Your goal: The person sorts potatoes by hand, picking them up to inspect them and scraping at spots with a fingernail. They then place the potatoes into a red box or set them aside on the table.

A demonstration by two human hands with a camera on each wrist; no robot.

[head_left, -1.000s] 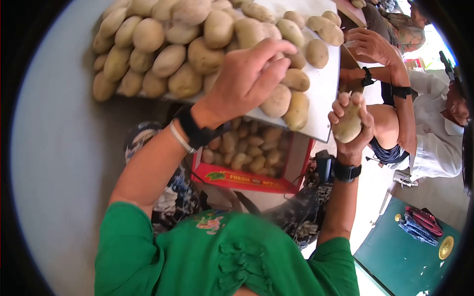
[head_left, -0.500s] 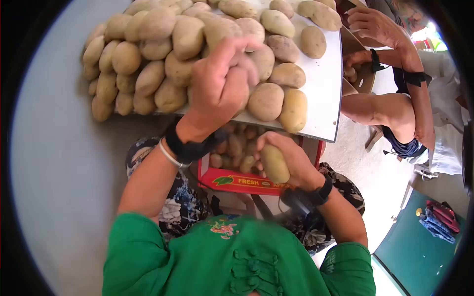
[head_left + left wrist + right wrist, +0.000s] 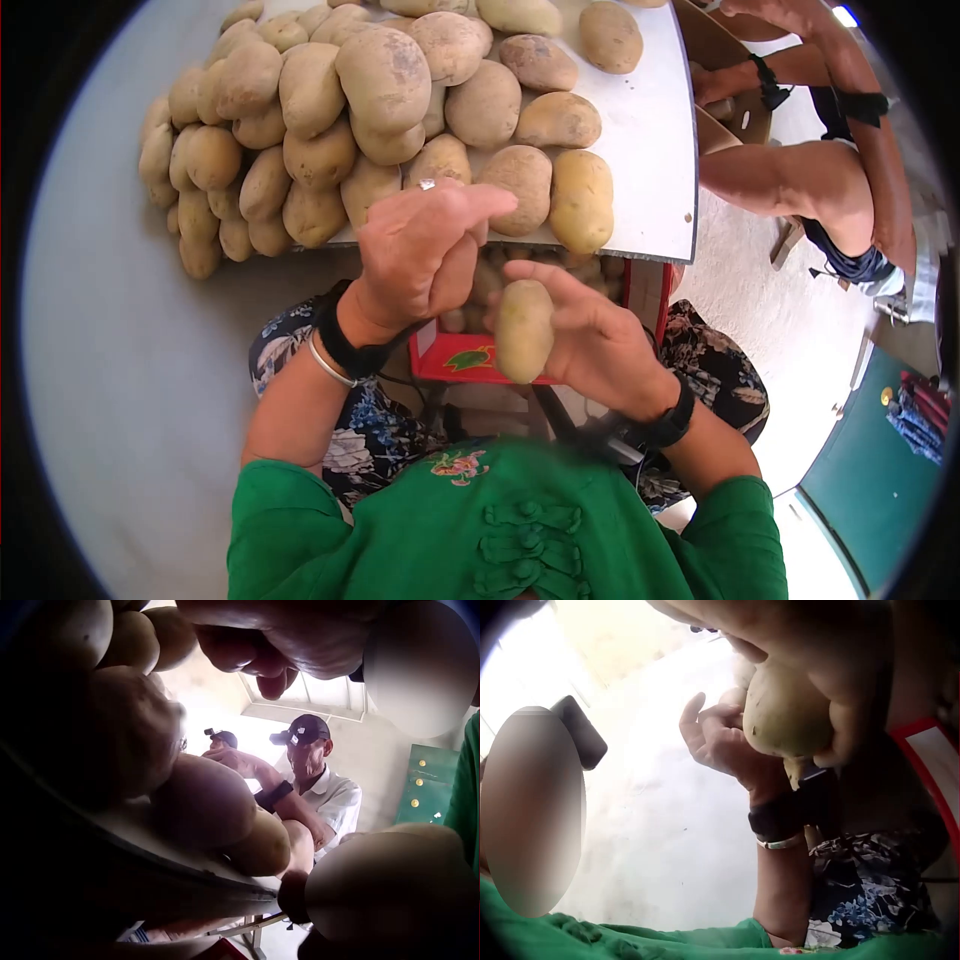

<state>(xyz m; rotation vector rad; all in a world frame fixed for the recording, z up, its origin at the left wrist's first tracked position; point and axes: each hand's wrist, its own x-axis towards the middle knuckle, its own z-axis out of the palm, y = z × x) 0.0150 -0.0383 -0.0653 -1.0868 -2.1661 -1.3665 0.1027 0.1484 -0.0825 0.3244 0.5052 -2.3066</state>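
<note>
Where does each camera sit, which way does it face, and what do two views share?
Head: worn on the head, facing forward and down at piled potatoes; left hand, right hand and green blouse show.
Left wrist: on that wrist, facing past potatoes toward another person in a white shirt; shadowed fingers show at the top, side unclear.
Right wrist: on that wrist, facing across toward the left hand; the right hand shows, holding a potato.
Shared: head and right wrist both show that potato and the left bracelet.
</note>
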